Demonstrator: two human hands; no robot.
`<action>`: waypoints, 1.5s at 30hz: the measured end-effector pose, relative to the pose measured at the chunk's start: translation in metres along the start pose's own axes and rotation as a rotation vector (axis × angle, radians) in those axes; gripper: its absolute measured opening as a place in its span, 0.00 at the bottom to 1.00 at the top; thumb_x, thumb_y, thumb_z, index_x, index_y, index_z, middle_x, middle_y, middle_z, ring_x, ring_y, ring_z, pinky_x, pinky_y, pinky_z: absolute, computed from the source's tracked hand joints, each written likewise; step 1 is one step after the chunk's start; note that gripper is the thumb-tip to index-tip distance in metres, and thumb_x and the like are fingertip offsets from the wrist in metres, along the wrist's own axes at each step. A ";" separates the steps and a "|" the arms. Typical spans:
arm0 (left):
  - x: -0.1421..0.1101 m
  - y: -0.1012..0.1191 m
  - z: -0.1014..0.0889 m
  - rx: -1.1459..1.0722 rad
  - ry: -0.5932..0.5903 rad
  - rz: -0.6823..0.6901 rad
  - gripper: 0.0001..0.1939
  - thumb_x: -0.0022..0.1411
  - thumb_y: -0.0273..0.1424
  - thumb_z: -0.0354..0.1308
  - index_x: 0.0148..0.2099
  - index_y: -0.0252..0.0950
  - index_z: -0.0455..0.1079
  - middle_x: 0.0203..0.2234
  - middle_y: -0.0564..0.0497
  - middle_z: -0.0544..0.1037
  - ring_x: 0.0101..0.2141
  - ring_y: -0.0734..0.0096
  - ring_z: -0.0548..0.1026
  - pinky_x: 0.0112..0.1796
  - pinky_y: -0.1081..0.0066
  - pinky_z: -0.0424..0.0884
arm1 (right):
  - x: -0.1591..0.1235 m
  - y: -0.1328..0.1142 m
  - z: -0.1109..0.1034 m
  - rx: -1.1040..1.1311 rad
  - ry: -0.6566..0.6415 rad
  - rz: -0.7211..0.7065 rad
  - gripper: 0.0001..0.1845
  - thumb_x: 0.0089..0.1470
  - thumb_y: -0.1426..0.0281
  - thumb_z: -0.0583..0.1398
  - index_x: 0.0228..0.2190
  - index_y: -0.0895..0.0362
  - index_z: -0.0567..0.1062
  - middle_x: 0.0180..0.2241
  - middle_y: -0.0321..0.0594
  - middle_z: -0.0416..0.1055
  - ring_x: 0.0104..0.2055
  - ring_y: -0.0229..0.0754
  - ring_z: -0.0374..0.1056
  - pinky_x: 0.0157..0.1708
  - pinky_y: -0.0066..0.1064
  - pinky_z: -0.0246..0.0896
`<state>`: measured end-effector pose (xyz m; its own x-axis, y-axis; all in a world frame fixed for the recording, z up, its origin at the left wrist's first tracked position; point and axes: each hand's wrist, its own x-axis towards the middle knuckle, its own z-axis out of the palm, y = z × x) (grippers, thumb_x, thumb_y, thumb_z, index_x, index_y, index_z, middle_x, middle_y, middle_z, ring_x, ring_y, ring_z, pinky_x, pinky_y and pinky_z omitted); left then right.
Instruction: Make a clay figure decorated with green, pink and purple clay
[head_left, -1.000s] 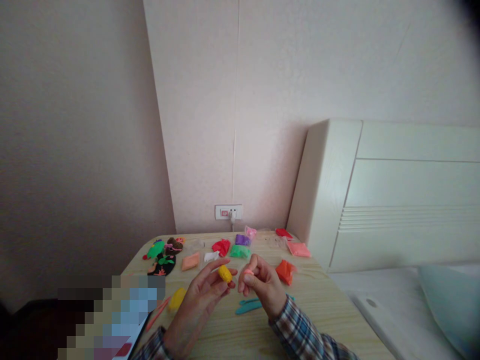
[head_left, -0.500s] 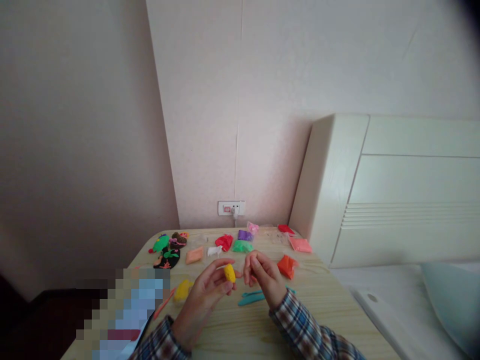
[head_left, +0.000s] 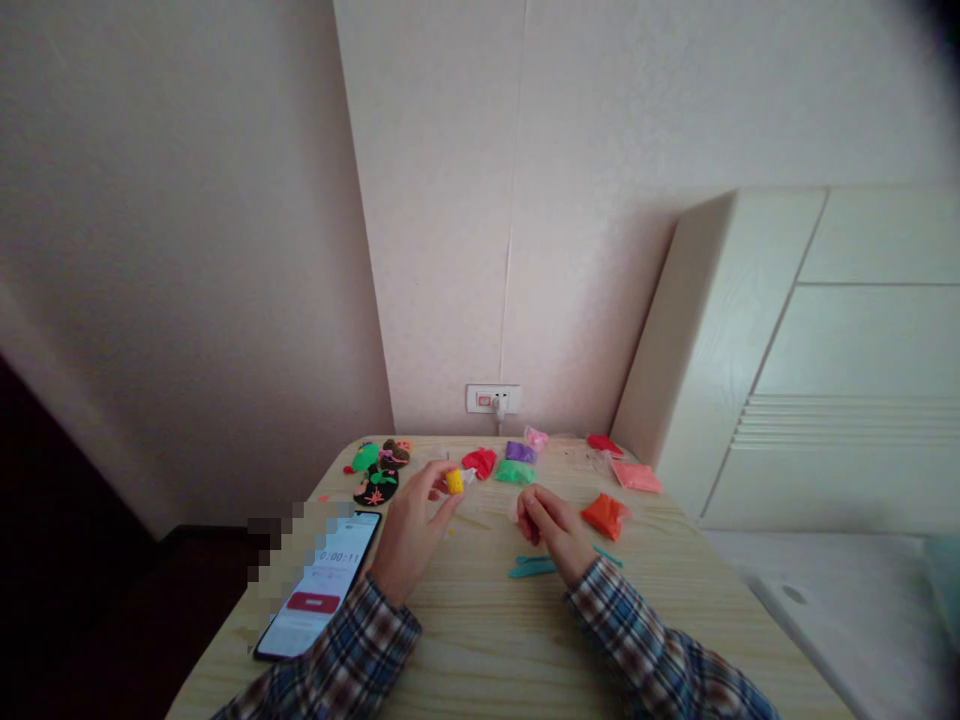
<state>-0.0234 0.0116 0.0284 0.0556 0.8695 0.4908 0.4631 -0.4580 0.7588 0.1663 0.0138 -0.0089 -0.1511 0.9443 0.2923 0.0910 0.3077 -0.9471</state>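
Observation:
Between the fingertips of my left hand (head_left: 411, 528) is a small yellow piece of modelling clay (head_left: 454, 482), rounded and stubby. This hand is raised over the left middle of the table. My right hand (head_left: 553, 530) is closed, its fingers curled and thumb pressed in; whatever may be inside is hidden. Under it, turquoise modelling tools (head_left: 532, 568) lie partly covered. A packet of orange clay (head_left: 606, 516) rests just right of that hand. Beyond the hands are packets of red clay (head_left: 480, 462), green clay (head_left: 516, 472) and purple clay (head_left: 520, 452).
A phone (head_left: 322, 590) showing a timer lies at the table's left edge. Decorated clay shapes (head_left: 377, 486) sit at the back left, a salmon-pink packet (head_left: 636, 476) at the back right. A wall socket (head_left: 493, 399) with a plug is behind the wooden table (head_left: 495, 660).
My left hand has moved forward and left with the yellow clay, widening the gap to my right hand. The right stays closed near the turquoise tools. The camera view has shifted, revealing the phone.

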 end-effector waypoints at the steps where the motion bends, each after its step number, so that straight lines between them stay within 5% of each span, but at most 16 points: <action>1: 0.003 -0.004 -0.005 0.127 0.041 0.025 0.14 0.51 0.28 0.57 0.43 0.38 0.68 0.35 0.50 0.73 0.35 0.67 0.71 0.39 0.67 0.66 | 0.000 0.004 0.000 -0.076 -0.002 0.009 0.23 0.52 0.52 0.48 0.21 0.57 0.64 0.15 0.31 0.58 0.18 0.34 0.54 0.19 0.26 0.50; 5: 0.013 -0.023 -0.022 0.481 0.092 0.015 0.13 0.54 0.26 0.52 0.44 0.35 0.67 0.42 0.45 0.71 0.42 0.63 0.69 0.44 0.64 0.65 | 0.001 0.014 0.000 -0.388 -0.003 -0.047 0.21 0.54 0.58 0.47 0.23 0.58 0.71 0.21 0.38 0.64 0.26 0.40 0.62 0.28 0.31 0.57; 9: 0.012 -0.036 -0.029 0.760 -0.018 -0.035 0.15 0.54 0.22 0.50 0.44 0.33 0.67 0.39 0.43 0.73 0.43 0.60 0.68 0.46 0.62 0.63 | 0.001 0.017 0.001 -0.502 -0.007 -0.122 0.18 0.53 0.65 0.46 0.27 0.59 0.73 0.29 0.45 0.70 0.34 0.44 0.66 0.37 0.37 0.59; 17: 0.007 -0.038 -0.026 1.065 -0.100 -0.073 0.11 0.54 0.22 0.47 0.38 0.31 0.69 0.32 0.43 0.74 0.40 0.58 0.68 0.42 0.63 0.64 | 0.000 0.014 0.003 -0.540 0.014 -0.129 0.11 0.53 0.68 0.49 0.30 0.58 0.70 0.24 0.39 0.68 0.25 0.38 0.64 0.26 0.29 0.59; 28: 0.015 -0.051 -0.019 1.094 -0.103 -0.081 0.12 0.57 0.24 0.45 0.38 0.29 0.70 0.36 0.40 0.71 0.40 0.54 0.67 0.39 0.61 0.64 | -0.001 0.008 0.007 -0.585 0.012 -0.239 0.09 0.52 0.72 0.51 0.27 0.57 0.70 0.24 0.38 0.68 0.24 0.36 0.61 0.24 0.26 0.57; 45: 0.031 -0.055 -0.007 0.936 -0.185 -0.072 0.14 0.59 0.24 0.43 0.43 0.34 0.68 0.40 0.44 0.70 0.41 0.64 0.69 0.40 0.70 0.63 | -0.002 0.004 0.007 -0.614 -0.035 -0.260 0.08 0.52 0.73 0.51 0.27 0.58 0.70 0.24 0.38 0.66 0.24 0.35 0.60 0.25 0.27 0.56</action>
<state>-0.0529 0.0621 0.0047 0.1010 0.9421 0.3196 0.9859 -0.1379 0.0951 0.1603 0.0121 -0.0139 -0.2751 0.8292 0.4865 0.5894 0.5452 -0.5961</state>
